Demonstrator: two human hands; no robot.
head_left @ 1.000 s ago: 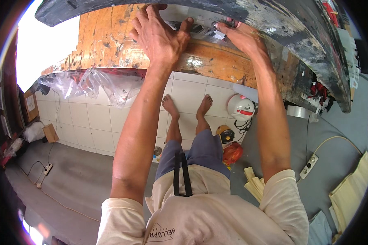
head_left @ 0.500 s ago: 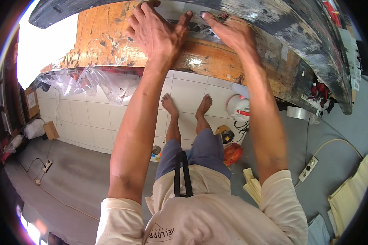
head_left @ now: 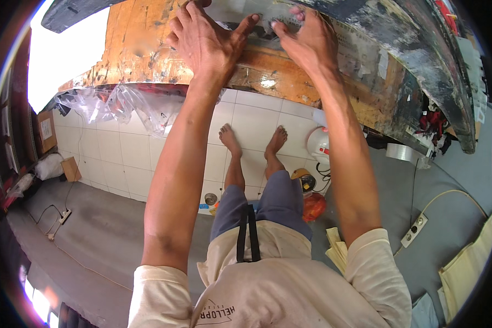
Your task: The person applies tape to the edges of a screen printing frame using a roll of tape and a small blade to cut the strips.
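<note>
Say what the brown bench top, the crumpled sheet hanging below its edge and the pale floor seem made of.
Bench top: probably wood, glossy but worn; brown tone, dark scuffs, bright glare.
Crumpled sheet: likely thin clear plastic, shiny; translucent folds catch light.
Pale floor: apparently ceramic tile, smooth; regular joint lines, though vinyl is possible.

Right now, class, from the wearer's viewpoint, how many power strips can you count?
2: one white power strip on the grey floor at the left, and a longer white power strip at the right. Others may be hidden.
</note>
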